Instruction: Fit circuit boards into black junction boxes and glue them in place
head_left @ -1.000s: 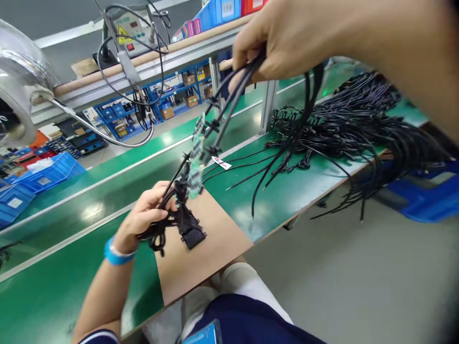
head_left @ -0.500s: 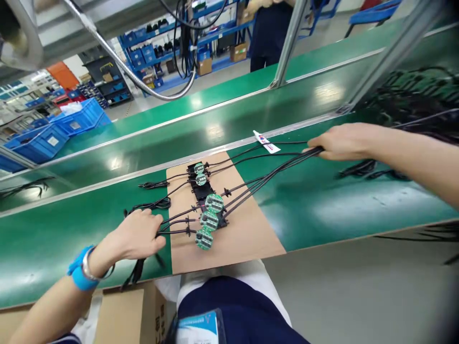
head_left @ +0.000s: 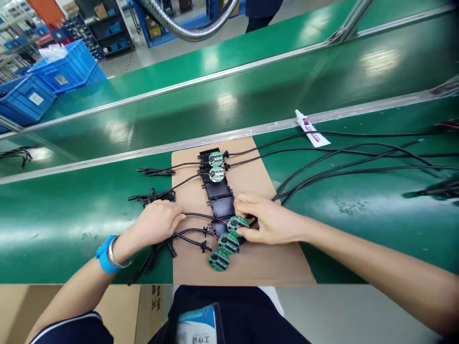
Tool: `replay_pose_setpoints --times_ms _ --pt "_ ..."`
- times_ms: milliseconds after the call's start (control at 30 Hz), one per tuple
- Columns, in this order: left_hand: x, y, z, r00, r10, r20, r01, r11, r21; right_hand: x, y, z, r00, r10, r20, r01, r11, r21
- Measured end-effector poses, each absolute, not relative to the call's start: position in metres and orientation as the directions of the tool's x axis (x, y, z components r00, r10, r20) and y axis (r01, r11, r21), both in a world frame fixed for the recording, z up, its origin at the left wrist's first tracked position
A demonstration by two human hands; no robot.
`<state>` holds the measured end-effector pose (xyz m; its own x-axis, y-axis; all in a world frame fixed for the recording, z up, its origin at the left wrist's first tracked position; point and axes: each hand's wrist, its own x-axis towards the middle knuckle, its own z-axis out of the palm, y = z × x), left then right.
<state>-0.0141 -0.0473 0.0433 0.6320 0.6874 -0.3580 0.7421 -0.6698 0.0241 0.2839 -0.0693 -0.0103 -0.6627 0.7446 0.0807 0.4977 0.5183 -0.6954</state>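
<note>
My left hand (head_left: 159,222) is closed on black cables (head_left: 191,238) that run right to three round green circuit boards. My right hand (head_left: 263,220) pinches the uppermost of these, a circuit board (head_left: 236,225), with thumb and fingers at its right edge. The middle circuit board (head_left: 228,243) and the lowest circuit board (head_left: 219,260) hang near it over the cardboard. Beneath lies a row of black plastic housings (head_left: 217,189). At its far end, two more circuit boards (head_left: 216,174) rest on the housings, cables leaving both sides.
The housings lie on a cardboard sheet (head_left: 287,260) on the green bench (head_left: 344,239). A white tube (head_left: 311,129) lies at the back right under a cable. Coiled cables (head_left: 158,171) sit left. Blue bins (head_left: 68,67) stand beyond the bench, and a metal hose (head_left: 193,33) hangs above.
My right hand has let go of the cable bundle on the right and moved in to the upper of the three boards. Those cables now lie on the bench. My left hand still grips its cables.
</note>
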Motion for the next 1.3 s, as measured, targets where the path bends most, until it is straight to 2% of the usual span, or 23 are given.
replay_pose_setpoints --times_ms 67,200,333,500,567,633,700,867,1000,1067,1133,1167,1233,1300 --pt "-0.008 -0.049 0.039 0.636 0.667 -0.389 0.722 -0.692 -0.006 0.285 -0.077 -0.015 -0.665 0.734 0.14 0.484 0.567 -0.667" --pt "-0.005 -0.046 0.045 0.61 0.651 -0.453 0.729 -0.684 -0.001 0.286 -0.08 -0.009 -0.713 0.66 0.237 0.482 0.707 -0.517" --pt "-0.02 -0.047 0.08 0.571 0.687 -0.45 0.776 -0.63 0.022 0.298 -0.053 0.014 -0.641 0.732 0.232 0.496 0.625 -0.603" --pt "-0.019 -0.052 0.108 0.418 0.861 -0.288 0.809 -0.498 -0.312 0.306 -0.001 0.009 -0.565 0.809 0.163 0.567 0.523 -0.636" --pt "-0.006 -0.045 0.101 0.379 0.864 -0.333 0.801 -0.486 -0.349 0.303 0.011 -0.008 -0.563 0.82 0.1 0.604 0.491 -0.628" --pt "0.009 -0.033 0.085 0.361 0.847 -0.39 0.804 -0.495 -0.331 0.3 0.016 -0.025 -0.564 0.824 0.057 0.638 0.479 -0.603" --pt "0.019 -0.021 0.067 0.371 0.843 -0.389 0.802 -0.502 -0.324 0.299 0.015 -0.038 -0.553 0.828 0.094 0.644 0.495 -0.583" --pt "0.016 -0.014 0.039 0.447 0.839 -0.31 0.769 -0.537 -0.346 0.306 0.013 -0.053 -0.484 0.84 0.245 0.627 0.528 -0.572" --pt "0.002 -0.023 0.044 0.466 0.873 -0.146 0.796 -0.485 -0.362 0.309 0.014 -0.055 -0.51 0.813 0.281 0.688 0.582 -0.433" --pt "-0.002 -0.03 0.047 0.527 0.85 -0.012 0.807 -0.505 -0.306 0.309 0.009 -0.05 -0.515 0.798 0.313 0.731 0.6 -0.326" --pt "-0.002 -0.039 0.044 0.619 0.782 0.078 0.781 -0.602 -0.165 0.306 -0.004 -0.038 -0.497 0.781 0.378 0.756 0.604 -0.254" --pt "0.0 -0.045 0.041 0.664 0.743 0.084 0.748 -0.661 -0.065 0.302 -0.014 -0.03 -0.499 0.767 0.403 0.743 0.618 -0.256" --pt "0.007 -0.059 0.031 0.747 0.664 0.021 0.654 -0.74 0.155 0.293 -0.04 -0.014 -0.545 0.744 0.385 0.66 0.665 -0.35" --pt "0.016 -0.07 0.02 0.792 0.607 -0.067 0.595 -0.742 0.309 0.281 -0.067 -0.004 -0.63 0.724 0.281 0.567 0.676 -0.471"
